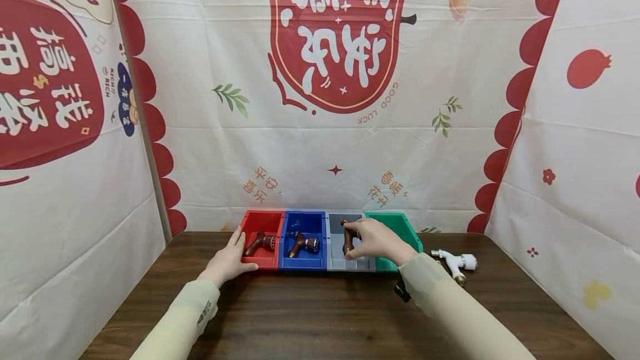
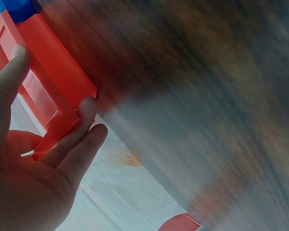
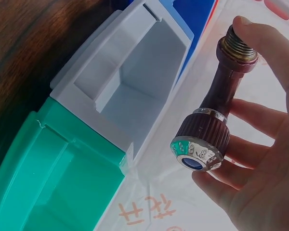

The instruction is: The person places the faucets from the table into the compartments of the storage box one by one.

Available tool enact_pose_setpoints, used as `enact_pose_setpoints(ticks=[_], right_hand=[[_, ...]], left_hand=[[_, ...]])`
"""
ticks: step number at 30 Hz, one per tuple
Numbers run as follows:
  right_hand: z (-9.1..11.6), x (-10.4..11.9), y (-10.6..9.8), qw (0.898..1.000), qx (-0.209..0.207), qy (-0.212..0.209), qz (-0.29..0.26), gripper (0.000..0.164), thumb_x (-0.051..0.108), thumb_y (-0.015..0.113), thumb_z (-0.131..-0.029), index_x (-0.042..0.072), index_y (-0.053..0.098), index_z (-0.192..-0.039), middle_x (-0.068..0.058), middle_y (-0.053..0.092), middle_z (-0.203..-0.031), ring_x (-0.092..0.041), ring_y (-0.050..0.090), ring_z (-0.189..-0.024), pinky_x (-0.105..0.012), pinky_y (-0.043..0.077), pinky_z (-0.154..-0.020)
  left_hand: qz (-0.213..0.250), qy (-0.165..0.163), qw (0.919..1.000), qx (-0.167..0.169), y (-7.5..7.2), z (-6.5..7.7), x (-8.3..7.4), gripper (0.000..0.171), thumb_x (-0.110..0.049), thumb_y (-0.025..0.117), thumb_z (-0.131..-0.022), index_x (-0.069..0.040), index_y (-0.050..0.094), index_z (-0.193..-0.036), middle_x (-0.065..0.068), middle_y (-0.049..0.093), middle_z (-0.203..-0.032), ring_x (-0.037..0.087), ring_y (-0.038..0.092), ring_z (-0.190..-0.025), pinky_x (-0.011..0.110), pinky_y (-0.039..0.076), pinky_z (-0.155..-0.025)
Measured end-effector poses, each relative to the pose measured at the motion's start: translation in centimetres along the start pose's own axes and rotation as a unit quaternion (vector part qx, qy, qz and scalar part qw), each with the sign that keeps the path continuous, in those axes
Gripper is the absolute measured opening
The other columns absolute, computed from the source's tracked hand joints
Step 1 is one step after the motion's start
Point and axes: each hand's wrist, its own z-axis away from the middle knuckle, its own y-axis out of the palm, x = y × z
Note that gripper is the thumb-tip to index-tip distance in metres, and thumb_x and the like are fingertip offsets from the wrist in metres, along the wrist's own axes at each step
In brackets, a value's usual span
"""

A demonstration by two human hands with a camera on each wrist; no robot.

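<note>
Partly curled, hands (image 1: 229, 260) (image 1: 378, 239) grip red bin (image 2: 58, 60) (left), brown tap (image 3: 215, 102) (right).

Pale, creased cloth walls (image 1: 300, 154) on three sides. Back wall (image 1: 225, 143): big red badge (image 1: 325, 15) with white characters, green sprigs (image 1: 231, 99), orange lettering (image 1: 272, 183). Left wall (image 1: 75, 226): red panel (image 1: 95, 99), dark-blue label (image 1: 125, 99). Right wall (image 1: 560, 143): red fruit (image 1: 588, 69), small red flower (image 1: 549, 176), yellow print (image 1: 597, 293). Red scalloped borders (image 1: 143, 78) near both corners. Surface (image 1: 310, 315) dark brown, wood-grained. Light even.

"GOOD LUCK" stands upside down on the white cloth back wall with red wavy sides (image 1: 310, 151), plus orange 平安喜乐 and 春暖花开. The white cloth left wall (image 1: 75, 226) says "RICH".
</note>
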Motion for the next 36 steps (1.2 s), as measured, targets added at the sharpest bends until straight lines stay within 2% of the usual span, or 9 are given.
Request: enact_pose_setpoints(ticks=[5, 10, 15, 17, 18, 21, 23, 30, 36], right_hand=[[-0.1, -0.2, 0.0, 1.000, -0.004, -0.012, -0.002, 0.059, 0.038, 0.086, -0.070, 0.013, 0.068, -0.120, 0.007, 0.064, -0.102, -0.013, 0.043, -0.066, -0.029, 0.034, -0.056], [-0.3, -0.4, -0.1, 1.000, -0.008, -0.019, -0.002, 0.058, 0.037, 0.085, -0.070, 0.015, 0.068, -0.120, 0.005, 0.066, -0.105, -0.011, 0.038, -0.061, -0.028, 0.031, -0.053], [-0.6, -0.5, -0.1, 0.999, -0.009, -0.030, -0.009, 0.042, 0.035, 0.085, -0.071, 0.017, 0.071, -0.106, 0.003, 0.067, -0.109, -0.011, 0.034, -0.057, -0.028, 0.029, -0.053], [-0.7, -0.6, -0.1, 0.999, -0.007, -0.029, -0.012, 0.046, 0.033, 0.084, -0.071, 0.014, 0.070, -0.110, 0.002, 0.068, -0.099, -0.011, 0.031, -0.056, -0.029, 0.028, -0.053], [-0.7, -0.7, -0.1, 1.000, -0.006, -0.026, -0.012, 0.053, 0.033, 0.084, -0.071, 0.012, 0.069, -0.117, 0.002, 0.068, -0.092, -0.012, 0.031, -0.056, -0.029, 0.027, -0.053], [-0.7, -0.8, 0.0, 1.000, -0.001, -0.017, -0.013, 0.072, 0.032, 0.085, -0.072, 0.005, 0.058, -0.133, 0.003, 0.060, -0.070, -0.013, 0.030, -0.056, -0.030, 0.027, -0.053], [-0.8, -0.8, -0.1, 1.000, 0.002, -0.011, -0.009, 0.076, 0.032, 0.085, -0.072, 0.004, 0.055, -0.136, 0.003, 0.055, -0.064, -0.013, 0.030, -0.056, -0.030, 0.027, -0.053], [-1.0, -0.9, 0.1, 1.000, 0.000, -0.011, -0.018, 0.076, 0.033, 0.085, -0.072, 0.004, 0.056, -0.135, 0.007, 0.060, -0.069, -0.013, 0.035, -0.057, -0.030, 0.032, -0.056], [-1.1, -0.5, -0.2, 1.000, 0.008, -0.001, -0.022, 0.078, 0.034, 0.083, -0.073, 0.008, 0.053, -0.139, 0.005, 0.058, -0.067, -0.013, 0.034, -0.057, -0.031, 0.032, -0.057]], left_hand=[[-0.001, 0.001, 1.0000, 0.001, 0.0, 0.0, 0.0, 0.106, -0.044, 0.080, -0.076, 0.004, 0.023, -0.151, 0.019, 0.009, -0.160, 0.046, 0.046, -0.125, 0.060, 0.043, -0.095], [-0.005, 0.008, 1.0000, -0.004, -0.1, 0.0, 0.0, 0.105, -0.043, 0.080, -0.076, 0.005, 0.024, -0.150, 0.020, 0.009, -0.160, 0.047, 0.047, -0.124, 0.060, 0.044, -0.094], [-0.005, 0.010, 0.9999, -0.006, -0.1, 0.1, 0.0, 0.104, -0.042, 0.080, -0.077, 0.005, 0.023, -0.150, 0.020, 0.009, -0.160, 0.046, 0.047, -0.124, 0.059, 0.043, -0.095], [-0.005, 0.010, 0.9999, -0.006, 0.0, 0.1, -0.1, 0.104, -0.041, 0.080, -0.077, 0.005, 0.023, -0.150, 0.020, 0.009, -0.160, 0.046, 0.047, -0.124, 0.059, 0.044, -0.095], [-0.005, 0.009, 0.9999, -0.006, 0.0, 0.1, -0.1, 0.103, -0.041, 0.080, -0.077, 0.005, 0.023, -0.150, 0.020, 0.009, -0.160, 0.046, 0.047, -0.124, 0.059, 0.044, -0.095], [-0.005, 0.007, 1.0000, -0.004, 0.0, 0.1, -0.2, 0.103, -0.041, 0.080, -0.077, 0.005, 0.023, -0.150, 0.020, 0.009, -0.160, 0.046, 0.047, -0.124, 0.059, 0.044, -0.095], [-0.004, 0.005, 1.0000, -0.002, -0.1, 0.2, -0.3, 0.104, -0.041, 0.080, -0.077, 0.005, 0.023, -0.151, 0.020, 0.009, -0.160, 0.046, 0.047, -0.125, 0.060, 0.044, -0.094], [-0.002, -0.002, 1.0000, 0.000, 0.0, 0.2, -0.4, 0.104, -0.041, 0.080, -0.077, 0.004, 0.023, -0.151, 0.019, 0.009, -0.160, 0.047, 0.046, -0.125, 0.060, 0.043, -0.094], [-0.006, 0.013, 0.9999, -0.008, 0.0, 0.0, -0.2, 0.104, -0.042, 0.080, -0.077, 0.006, 0.024, -0.150, 0.020, 0.010, -0.160, 0.046, 0.050, -0.121, 0.058, 0.044, -0.094]])
